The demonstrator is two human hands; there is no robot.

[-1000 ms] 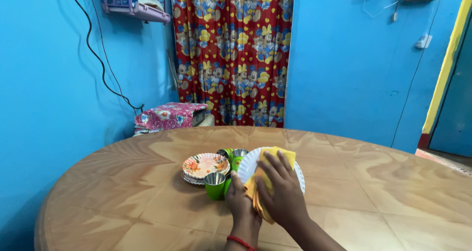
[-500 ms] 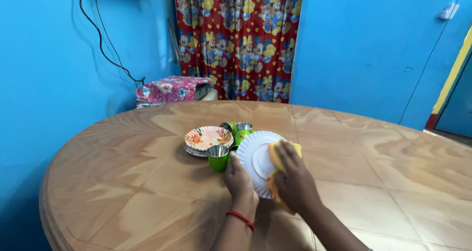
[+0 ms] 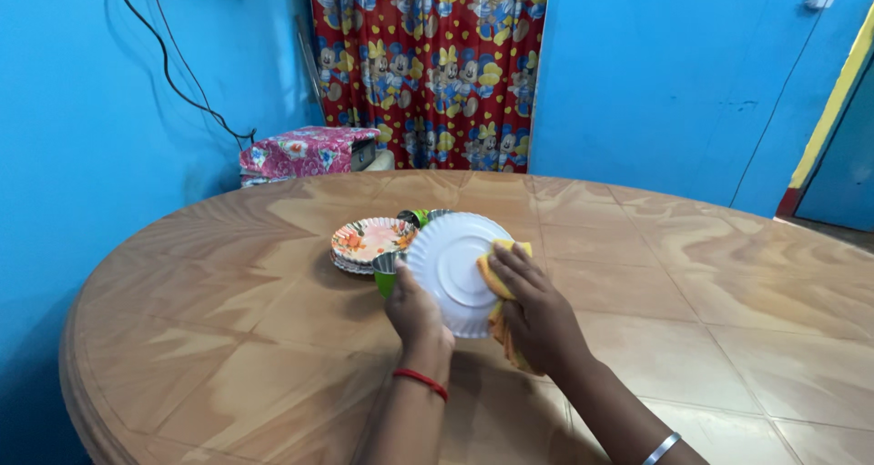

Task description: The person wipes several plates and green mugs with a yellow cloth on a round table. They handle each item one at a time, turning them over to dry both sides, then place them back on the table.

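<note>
Since the earlier frame, both hands have tipped the white plate (image 3: 451, 267) up, so its round pale face now looks at the camera, and the yellow cloth (image 3: 499, 288) has slid to its right edge. Nearest, the left hand (image 3: 414, 312), with a red band at the wrist, grips the plate's lower left rim, fingers closed on it. Beside it the right hand (image 3: 537, 312) presses the cloth against the plate, fingers curled around the folds. Just behind the plate stand green cups (image 3: 387, 274), partly hidden, and a stack of flowered plates (image 3: 362, 244) on the round wooden bench (image 3: 228, 338). Farther off hang a patterned red curtain (image 3: 428, 65) and blue walls (image 3: 655, 74).
</note>
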